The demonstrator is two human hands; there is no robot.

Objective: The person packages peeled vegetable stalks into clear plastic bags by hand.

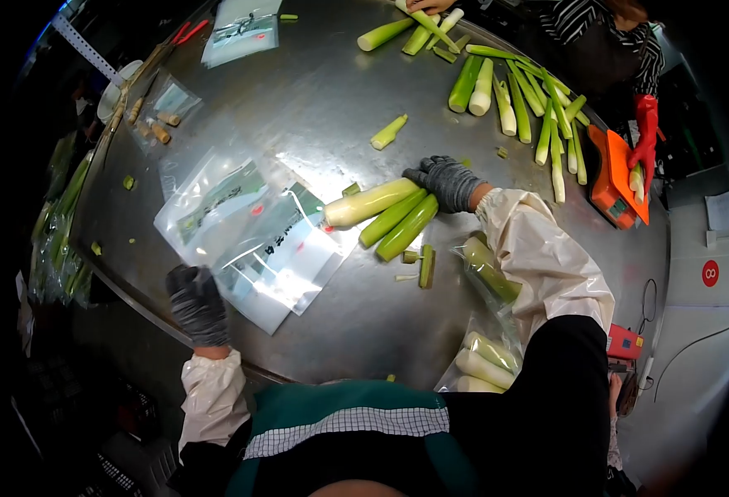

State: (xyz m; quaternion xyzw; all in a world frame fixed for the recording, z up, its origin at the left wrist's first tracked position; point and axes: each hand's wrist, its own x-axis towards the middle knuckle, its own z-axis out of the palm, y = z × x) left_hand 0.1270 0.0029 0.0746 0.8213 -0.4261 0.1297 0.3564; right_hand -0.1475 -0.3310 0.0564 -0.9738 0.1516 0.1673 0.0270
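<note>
My right hand (449,181), in a grey glove, closes over the near ends of three water bamboo stems: a thick pale stem (370,202) and two greener stems (407,228). Their other ends point left, the pale tip touching printed plastic bags (277,240) spread on the metal table. At the table's left edge is my left hand (197,305), also gloved in grey, fingers curled beside the bags' lower left side. Whatever it may hold is hidden. Short cut pieces (426,267) lie below the stems.
Filled bags of stems (484,362) lie by my right forearm. Many stems (538,95) are spread at the far right, near an orange scale (615,178), where a co-worker's red-gloved hand (644,149) holds a stem. Knives (139,108) lie far left; more bags (242,31) lie beyond.
</note>
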